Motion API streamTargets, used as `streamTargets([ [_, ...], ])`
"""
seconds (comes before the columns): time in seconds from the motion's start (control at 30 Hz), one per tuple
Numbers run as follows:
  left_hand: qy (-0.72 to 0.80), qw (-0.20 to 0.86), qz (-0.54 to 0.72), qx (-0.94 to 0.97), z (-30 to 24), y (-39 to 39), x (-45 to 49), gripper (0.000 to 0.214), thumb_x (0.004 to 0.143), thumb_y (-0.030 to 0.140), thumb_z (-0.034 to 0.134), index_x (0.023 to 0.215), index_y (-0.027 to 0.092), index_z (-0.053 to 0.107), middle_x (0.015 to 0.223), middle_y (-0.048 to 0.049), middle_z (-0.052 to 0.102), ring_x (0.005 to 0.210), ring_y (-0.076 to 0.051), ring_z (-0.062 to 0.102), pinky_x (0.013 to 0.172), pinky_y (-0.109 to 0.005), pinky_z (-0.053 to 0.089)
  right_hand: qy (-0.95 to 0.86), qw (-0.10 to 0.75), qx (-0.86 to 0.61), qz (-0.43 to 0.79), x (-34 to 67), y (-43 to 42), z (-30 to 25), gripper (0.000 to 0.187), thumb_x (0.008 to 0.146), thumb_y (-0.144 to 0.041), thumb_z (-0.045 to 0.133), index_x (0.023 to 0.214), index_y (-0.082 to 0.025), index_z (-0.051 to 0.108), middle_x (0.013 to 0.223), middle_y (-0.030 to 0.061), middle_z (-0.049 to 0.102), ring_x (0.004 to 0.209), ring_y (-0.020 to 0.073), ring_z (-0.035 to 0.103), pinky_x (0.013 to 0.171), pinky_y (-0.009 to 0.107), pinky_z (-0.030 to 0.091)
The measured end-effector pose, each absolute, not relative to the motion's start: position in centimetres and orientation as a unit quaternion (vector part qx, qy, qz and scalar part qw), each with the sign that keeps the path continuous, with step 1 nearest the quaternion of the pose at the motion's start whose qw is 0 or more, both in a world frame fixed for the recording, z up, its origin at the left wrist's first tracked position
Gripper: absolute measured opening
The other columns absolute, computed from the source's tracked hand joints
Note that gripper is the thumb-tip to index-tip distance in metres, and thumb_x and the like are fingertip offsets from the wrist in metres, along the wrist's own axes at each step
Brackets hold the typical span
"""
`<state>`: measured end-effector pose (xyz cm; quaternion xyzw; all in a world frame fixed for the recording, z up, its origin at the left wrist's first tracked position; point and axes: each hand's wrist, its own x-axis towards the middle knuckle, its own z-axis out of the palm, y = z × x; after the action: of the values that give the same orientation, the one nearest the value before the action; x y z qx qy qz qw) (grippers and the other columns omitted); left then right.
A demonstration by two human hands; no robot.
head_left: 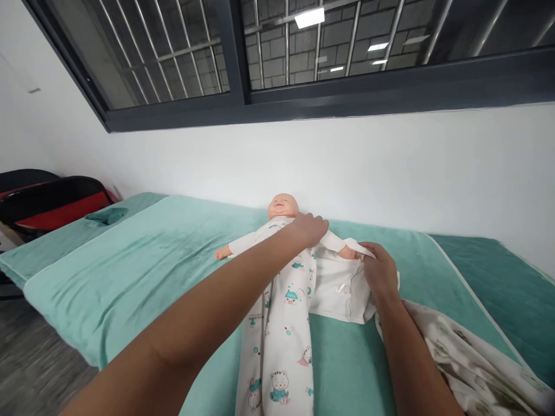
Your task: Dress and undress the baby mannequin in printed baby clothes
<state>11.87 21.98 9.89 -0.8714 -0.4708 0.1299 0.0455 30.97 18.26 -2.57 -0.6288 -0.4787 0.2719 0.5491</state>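
My left hand (pixel 310 228) lies flat and open on the doll (pixel 282 208), lying face-up on the teal bed (pixel 143 260); my right hand (pixel 381 271) pinches the white flap (pixel 338 289) of its sleepsuit (pixel 280 335) just beside. A patterned cloth (pixel 468 352) lies under my right forearm, a black-and-red chair (pixel 56 202) well left.

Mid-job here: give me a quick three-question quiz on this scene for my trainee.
1. True or false: the doll lies face down on the teal mat.
2. Which hand rests on the doll's chest? A) right B) left C) neither
3. Fill in: the right hand grips the open white ____ of the printed sleepsuit.
Key: 1 false, it lies face up; 2 B, the left hand; 3 flap.
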Motion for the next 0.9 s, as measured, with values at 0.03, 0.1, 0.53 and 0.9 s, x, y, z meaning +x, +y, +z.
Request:
streamTargets([
  [0.03, -0.474, 0.049, 0.129, -0.870, 9.8, 22.0, 11.6, 0.046, 0.084, 0.011, 0.062, 0.128, 0.018, 0.051, 0.133, -0.0167, 0.058, 0.119, -0.030, 0.056, 0.095, -0.046, 0.048, -0.455, 0.570, -0.617, 0.295, 31.0, 18.3, -2.6, 0.035, 0.064, -0.023, 0.053, 0.096, -0.020, 0.068, 0.096, 0.0062, 0.074, 0.087, 0.0231, 0.066, 0.073, 0.032, 0.050],
  [0.1, -0.476, 0.053, 0.129, -0.868, 9.5, 22.1, 11.3, 0.050, 0.081, 0.010, 0.065, 0.128, 0.017, 0.050, 0.133, -0.0169, 0.058, 0.118, -0.030, 0.056, 0.095, -0.046, 0.048, -0.402, 0.612, -0.588, 0.343, 31.1, 18.4, -2.7, 0.035, 0.060, -0.022, 0.059, 0.093, -0.019, 0.069, 0.092, 0.0048, 0.075, 0.079, 0.0208, 0.066, 0.068, 0.030, 0.050],
  [0.53, -0.460, 0.026, 0.130, -0.878, 5.9, 22.9, 13.0, 0.057, 0.078, 0.011, 0.070, 0.130, 0.019, 0.049, 0.131, -0.0172, 0.058, 0.120, -0.032, 0.055, 0.096, -0.048, 0.046, -0.200, 0.750, -0.410, 0.479, 32.6, 19.5, -4.1, 0.032, 0.061, -0.003, 0.072, 0.084, -0.021, 0.059, 0.103, 0.0038, 0.072, 0.097, 0.0127, 0.071, 0.084, 0.023, 0.060],
  [0.9, -0.470, -0.002, 0.020, -0.882, 5.2, 20.4, 12.7, 0.026, 0.094, 0.018, 0.050, 0.118, 0.017, 0.058, 0.128, -0.0135, 0.063, 0.120, -0.028, 0.057, 0.100, -0.044, 0.044, -0.255, 0.744, -0.487, 0.380, 31.1, 19.1, -2.8, 0.023, 0.063, -0.013, 0.068, 0.085, -0.018, 0.065, 0.095, 0.0044, 0.074, 0.096, 0.0152, 0.070, 0.084, 0.025, 0.055],
])
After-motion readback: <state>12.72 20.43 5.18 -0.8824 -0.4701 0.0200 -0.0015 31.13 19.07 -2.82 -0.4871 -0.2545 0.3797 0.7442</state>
